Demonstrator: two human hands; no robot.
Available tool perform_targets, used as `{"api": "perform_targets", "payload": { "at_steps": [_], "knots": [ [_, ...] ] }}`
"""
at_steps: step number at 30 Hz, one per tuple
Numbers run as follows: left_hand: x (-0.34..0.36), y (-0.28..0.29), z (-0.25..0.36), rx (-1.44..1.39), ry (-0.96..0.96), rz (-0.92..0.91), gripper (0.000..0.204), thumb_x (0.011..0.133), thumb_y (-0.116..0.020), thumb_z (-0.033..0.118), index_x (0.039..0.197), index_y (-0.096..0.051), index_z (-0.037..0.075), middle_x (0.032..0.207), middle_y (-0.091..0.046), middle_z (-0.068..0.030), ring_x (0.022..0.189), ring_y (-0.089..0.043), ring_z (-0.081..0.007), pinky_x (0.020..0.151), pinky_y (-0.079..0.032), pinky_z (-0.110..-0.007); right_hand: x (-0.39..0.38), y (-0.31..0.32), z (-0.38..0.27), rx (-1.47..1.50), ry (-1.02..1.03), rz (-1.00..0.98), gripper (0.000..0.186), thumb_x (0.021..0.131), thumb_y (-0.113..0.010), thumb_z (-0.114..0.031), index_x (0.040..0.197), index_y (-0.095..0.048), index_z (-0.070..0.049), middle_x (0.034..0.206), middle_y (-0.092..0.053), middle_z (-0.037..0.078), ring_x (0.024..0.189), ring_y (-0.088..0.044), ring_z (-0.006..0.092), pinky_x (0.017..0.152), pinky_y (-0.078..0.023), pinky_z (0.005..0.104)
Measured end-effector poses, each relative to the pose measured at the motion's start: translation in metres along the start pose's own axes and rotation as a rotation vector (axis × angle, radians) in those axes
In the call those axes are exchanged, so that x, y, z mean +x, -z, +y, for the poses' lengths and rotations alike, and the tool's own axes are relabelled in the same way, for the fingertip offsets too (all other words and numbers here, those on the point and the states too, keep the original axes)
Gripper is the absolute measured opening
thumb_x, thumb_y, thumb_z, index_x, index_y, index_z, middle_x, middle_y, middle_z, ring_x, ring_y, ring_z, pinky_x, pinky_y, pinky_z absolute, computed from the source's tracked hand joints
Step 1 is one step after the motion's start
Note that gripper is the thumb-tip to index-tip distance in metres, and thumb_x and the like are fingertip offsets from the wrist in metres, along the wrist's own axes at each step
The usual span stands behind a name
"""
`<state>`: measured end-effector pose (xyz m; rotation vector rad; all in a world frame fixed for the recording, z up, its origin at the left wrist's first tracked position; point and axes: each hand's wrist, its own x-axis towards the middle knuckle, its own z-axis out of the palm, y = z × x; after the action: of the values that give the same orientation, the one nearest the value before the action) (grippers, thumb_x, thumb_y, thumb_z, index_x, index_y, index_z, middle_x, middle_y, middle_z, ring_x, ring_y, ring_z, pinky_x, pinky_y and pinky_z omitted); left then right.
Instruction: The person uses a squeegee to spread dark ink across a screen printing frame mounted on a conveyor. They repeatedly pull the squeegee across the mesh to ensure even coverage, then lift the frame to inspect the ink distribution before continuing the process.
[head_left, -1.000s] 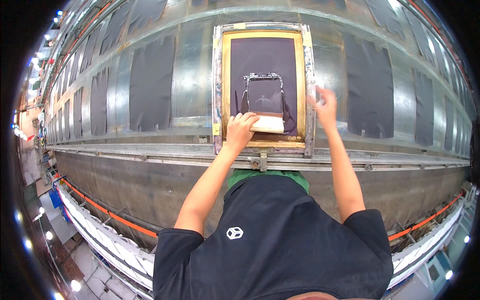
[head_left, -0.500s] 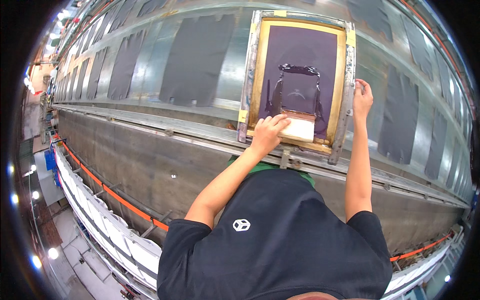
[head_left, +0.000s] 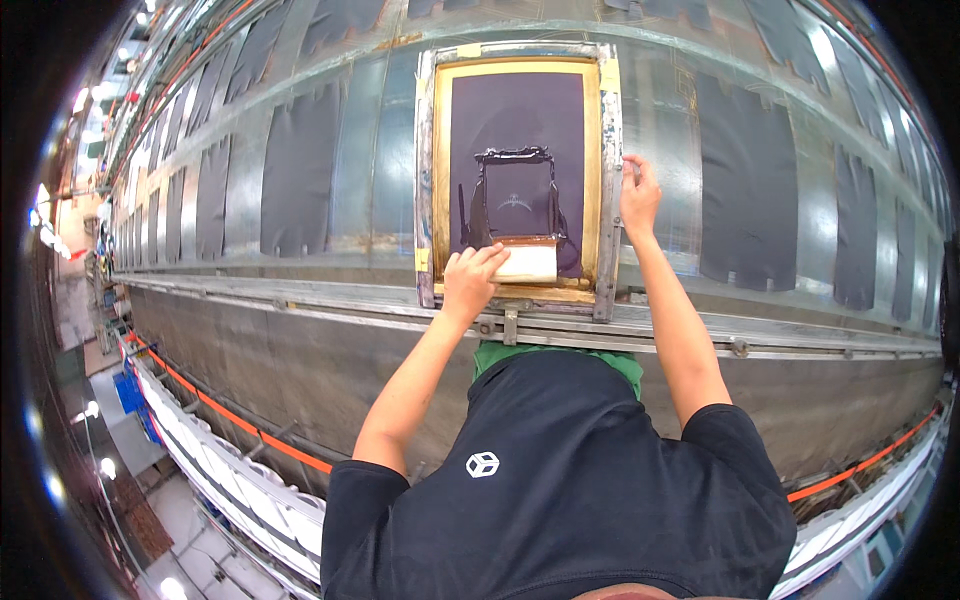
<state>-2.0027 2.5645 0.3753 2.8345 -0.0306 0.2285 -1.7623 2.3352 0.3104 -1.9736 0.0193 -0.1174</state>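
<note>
A screen printing frame point(head_left: 608, 130) with a grey rim and yellow inner border lies on the long table in front of me. Dark glossy ink point(head_left: 513, 154) outlines a rectangle on its purple mesh point(head_left: 515, 110), with a faint arc-shaped mark inside. At the near end of the mesh rests a squeegee point(head_left: 527, 264) with a pale, wide handle. My left hand point(head_left: 472, 282) is closed on the squeegee's left end. My right hand point(head_left: 641, 197) has curled fingers at the frame's right outer edge, holding it there; part of that contact is hidden.
Dark fabric pieces point(head_left: 748, 185) lie in rows along the metal table on both sides of the frame. A metal rail point(head_left: 700, 335) runs along the table's near edge, with a bracket point(head_left: 511, 326) below the frame. Behind me at left stretches an orange strip point(head_left: 240, 423).
In the picture, the frame, squeegee and both hands have shifted left, and the frame looks straighter. Both hands keep their places, the left on the squeegee and the right at the frame's edge.
</note>
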Motion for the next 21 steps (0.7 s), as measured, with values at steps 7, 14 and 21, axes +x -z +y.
{"api": "perform_targets", "payload": {
  "at_steps": [7, 14, 21],
  "knots": [
    [-0.038, 0.012, -0.016, -0.097, -0.003, 0.043, 0.050, 0.070, -0.066, -0.002, 0.115, -0.076, 0.018, 0.113, -0.075, 0.0019, 0.084, -0.064, -0.0204, 0.073, -0.044, -0.036, -0.009, -0.011, -0.009, -0.113, -0.052, -0.026, 0.023, 0.102, -0.058, -0.026, 0.115, -0.069, -0.011, 0.062, -0.053, 0.011, 0.056, -0.050, 0.0216, 0.060, -0.043, 0.0383],
    [-0.006, -0.007, -0.036, 0.053, -0.007, -0.002, 0.052, 0.072, -0.071, 0.000, 0.117, -0.075, 0.027, 0.120, -0.072, 0.0046, 0.093, -0.062, -0.0184, 0.078, -0.041, -0.037, -0.003, 0.013, -0.002, -0.750, 0.428, 0.003, 0.037, 0.098, -0.065, -0.035, 0.128, -0.067, -0.013, 0.112, -0.068, 0.016, 0.102, -0.064, 0.0316, 0.087, -0.050, 0.0444],
    [0.131, 0.004, -0.079, -0.027, 0.033, 0.001, 0.041, 0.068, -0.081, 0.013, 0.107, -0.078, 0.027, 0.108, -0.074, 0.0068, 0.095, -0.062, -0.0188, 0.084, -0.045, -0.040, -0.026, -0.023, -0.121, -0.610, 0.613, -0.611, 0.051, 0.084, -0.078, -0.035, 0.129, -0.067, -0.014, 0.128, -0.066, 0.004, 0.118, -0.057, 0.0280, 0.102, -0.042, 0.0405]
  ]
}}
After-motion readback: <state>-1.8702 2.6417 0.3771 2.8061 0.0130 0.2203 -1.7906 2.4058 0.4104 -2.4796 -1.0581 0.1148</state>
